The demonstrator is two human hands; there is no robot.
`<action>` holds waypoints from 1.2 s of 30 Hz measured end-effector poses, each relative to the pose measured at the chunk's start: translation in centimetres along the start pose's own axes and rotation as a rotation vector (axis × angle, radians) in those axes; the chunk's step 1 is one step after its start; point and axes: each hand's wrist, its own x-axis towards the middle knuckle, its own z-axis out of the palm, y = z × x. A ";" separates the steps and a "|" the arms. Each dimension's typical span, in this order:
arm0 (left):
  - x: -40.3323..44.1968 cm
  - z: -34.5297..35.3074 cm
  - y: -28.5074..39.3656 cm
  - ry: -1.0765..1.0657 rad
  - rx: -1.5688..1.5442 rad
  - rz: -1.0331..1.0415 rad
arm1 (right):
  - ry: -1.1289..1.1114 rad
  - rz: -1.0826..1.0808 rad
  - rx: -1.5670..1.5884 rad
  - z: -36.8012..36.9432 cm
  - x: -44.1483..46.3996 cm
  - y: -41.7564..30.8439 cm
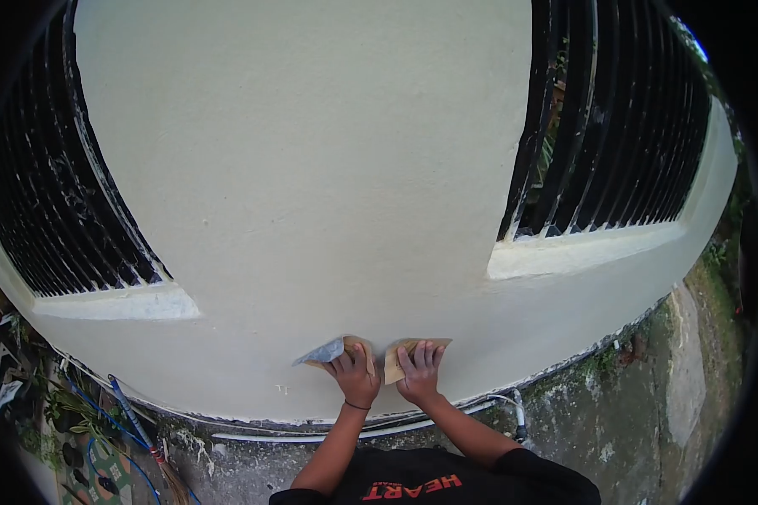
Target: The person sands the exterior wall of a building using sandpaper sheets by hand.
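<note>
My left hand [358, 379] presses a folded sheet of sandpaper [319, 352] against the pale wall [312, 168]. One corner of that sheet curls away and shows a grey face, while the rest is tan. Close beside it, my right hand [420, 370] holds a second tan sheet of sandpaper [393, 365] flat on the wall, fingers bent over it. A narrow gap separates the two hands. Both are low on the wall, and the sheets' undersides are hidden.
Dark slatted windows with pale sills [581, 251] flank the wall. A white pipe [379, 433] runs along its foot, bending at the right. A broom [135, 421] and blue hose [147, 480] lie at lower left. Mossy concrete [602, 421] spreads at right.
</note>
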 end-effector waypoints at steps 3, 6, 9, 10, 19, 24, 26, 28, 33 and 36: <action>2.2 -1.7 -0.1 -0.034 -0.052 0.011 | -0.015 0.066 0.103 -1.9 3.2 0.1; 13.0 -5.7 1.4 0.172 -0.002 0.068 | 0.217 0.050 0.111 -8.4 16.5 0.0; 20.7 -9.3 3.1 0.258 -0.039 0.048 | 0.316 0.040 0.183 -13.0 24.2 0.2; 21.6 -9.6 3.3 0.307 -0.037 0.044 | 0.356 0.041 0.202 -13.3 24.9 0.4; 2.2 -1.8 0.3 -0.088 -0.029 0.024 | 0.087 -0.061 0.074 0.0 3.2 -2.4; 19.4 -9.2 4.0 0.194 -0.084 0.038 | 0.163 -0.019 0.239 -10.1 19.9 -2.8; 20.9 -9.8 4.6 0.241 -0.112 0.048 | 0.181 -0.009 0.249 -11.3 21.6 -2.5; 19.4 -8.3 4.2 0.251 -0.063 0.009 | 0.239 0.049 0.226 -10.7 21.1 -2.1; -0.3 0.4 -0.3 0.042 -0.041 -0.020 | 0.062 -0.080 0.046 0.7 1.8 -1.5; -2.0 -0.3 -0.8 -0.115 -0.097 -0.081 | -0.022 -0.054 0.093 -0.1 1.4 -2.0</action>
